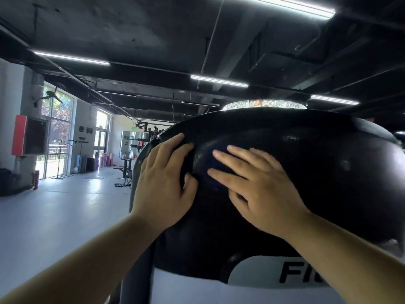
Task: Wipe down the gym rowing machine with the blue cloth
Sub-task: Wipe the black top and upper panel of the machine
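My right grip [260, 189] lies flat, fingers spread apart, pressing the blue cloth [220, 164] onto the rounded black top of the rowing machine [317, 163] to wipe it. At nine o'clock, my left grip [166, 178] clamps its rim, probably for steadiness.

We have a single view, from a wide-angle camera worn on the head. It faces forward and seems tipped slightly up rather than down, so the ceiling [153, 29] takes the upper half. It sits very close to the rowing machine [317, 172], which fills the lower right, while at left we look far down the gym floor [54, 205].
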Motion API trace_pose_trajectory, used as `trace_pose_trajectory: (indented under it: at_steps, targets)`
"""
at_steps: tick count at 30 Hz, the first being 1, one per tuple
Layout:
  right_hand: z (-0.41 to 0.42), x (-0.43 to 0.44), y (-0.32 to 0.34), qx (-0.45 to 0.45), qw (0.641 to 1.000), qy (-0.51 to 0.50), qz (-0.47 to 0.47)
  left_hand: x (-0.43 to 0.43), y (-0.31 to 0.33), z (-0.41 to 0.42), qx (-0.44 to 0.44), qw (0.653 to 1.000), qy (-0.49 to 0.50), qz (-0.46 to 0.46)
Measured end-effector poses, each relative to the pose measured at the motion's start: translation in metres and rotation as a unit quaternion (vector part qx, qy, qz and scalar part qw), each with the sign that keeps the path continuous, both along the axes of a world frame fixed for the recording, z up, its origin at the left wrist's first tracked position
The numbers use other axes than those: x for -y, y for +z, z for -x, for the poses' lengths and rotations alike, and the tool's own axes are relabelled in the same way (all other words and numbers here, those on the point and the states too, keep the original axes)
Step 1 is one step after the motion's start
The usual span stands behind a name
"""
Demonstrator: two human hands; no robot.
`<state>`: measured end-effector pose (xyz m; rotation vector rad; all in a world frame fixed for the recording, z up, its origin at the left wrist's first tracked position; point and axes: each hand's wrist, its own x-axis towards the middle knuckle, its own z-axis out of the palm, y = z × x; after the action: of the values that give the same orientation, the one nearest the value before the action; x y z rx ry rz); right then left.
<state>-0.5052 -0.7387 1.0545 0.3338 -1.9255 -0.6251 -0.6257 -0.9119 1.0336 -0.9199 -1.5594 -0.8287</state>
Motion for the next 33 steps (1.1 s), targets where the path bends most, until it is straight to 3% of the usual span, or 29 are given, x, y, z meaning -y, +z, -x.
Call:
trace_pose_trajectory:
  at_steps: [2,3,6,7,10,12,14,16,18,19,20,22,24,26,28,29,30,33]
  targets:
    - [-0.017,-0.032,0.009,-0.048,0.998,-0.007,0.028,-0.005,0.001,-0.005,-0.008,1.0,0.007,0.005]
    - [-0.023,-0.045,0.021,-0.099,0.99,-0.011,0.099,-0.008,0.002,-0.008,-0.009,1.0,0.004,0.009]
    - [-0.027,-0.056,0.052,-0.208,0.912,0.001,0.354,-0.022,0.008,-0.019,-0.021,0.999,-0.013,0.034]
    - [-0.023,-0.048,0.046,-0.205,0.912,0.004,0.356,-0.027,0.011,-0.022,-0.029,0.999,-0.016,0.039]
    - [-0.018,-0.039,-0.002,-0.1,0.979,-0.001,0.18,-0.042,0.025,-0.033,-0.057,0.997,-0.026,0.051]
    - [-0.031,-0.061,-0.019,-0.069,0.991,-0.01,0.111,-0.051,0.034,-0.041,-0.07,0.995,-0.024,0.06]
    - [-0.045,-0.092,-0.013,-0.113,0.976,-0.006,0.185,-0.06,0.04,-0.047,-0.081,0.994,-0.016,0.076]
    - [-0.052,-0.109,0.009,-0.197,0.918,0.031,0.343,-0.068,0.045,-0.05,-0.092,0.991,-0.002,0.092]
    - [-0.044,-0.1,0.032,-0.246,0.864,0.028,0.438,-0.073,0.05,-0.051,-0.105,0.989,0.018,0.099]
    - [-0.038,-0.087,0.038,-0.241,0.867,0.024,0.435,-0.075,0.053,-0.05,-0.111,0.989,0.027,0.098]
    - [-0.032,-0.076,0.039,-0.218,0.892,0.023,0.395,-0.075,0.054,-0.048,-0.115,0.988,0.035,0.096]
    - [-0.028,-0.066,0.03,-0.124,0.962,0.028,0.241,-0.073,0.056,-0.045,-0.121,0.987,0.043,0.095]
    - [-0.04,-0.084,0.026,-0.058,0.988,0.02,0.139,-0.073,0.055,-0.041,-0.132,0.985,0.049,0.097]
    - [-0.053,-0.11,0.034,-0.11,0.968,0.026,0.222,-0.074,0.053,-0.038,-0.141,0.984,0.055,0.095]
    - [-0.056,-0.118,0.049,-0.216,0.899,0.055,0.376,-0.076,0.052,-0.037,-0.145,0.984,0.056,0.092]
    - [-0.049,-0.111,0.057,-0.241,0.879,0.045,0.408,-0.077,0.052,-0.037,-0.146,0.983,0.056,0.093]
    - [-0.04,-0.095,0.061,-0.242,0.883,0.032,0.402,-0.077,0.052,-0.036,-0.146,0.983,0.055,0.094]
    - [-0.025,-0.063,0.048,-0.142,0.961,0.022,0.237,-0.076,0.051,-0.034,-0.147,0.983,0.048,0.095]
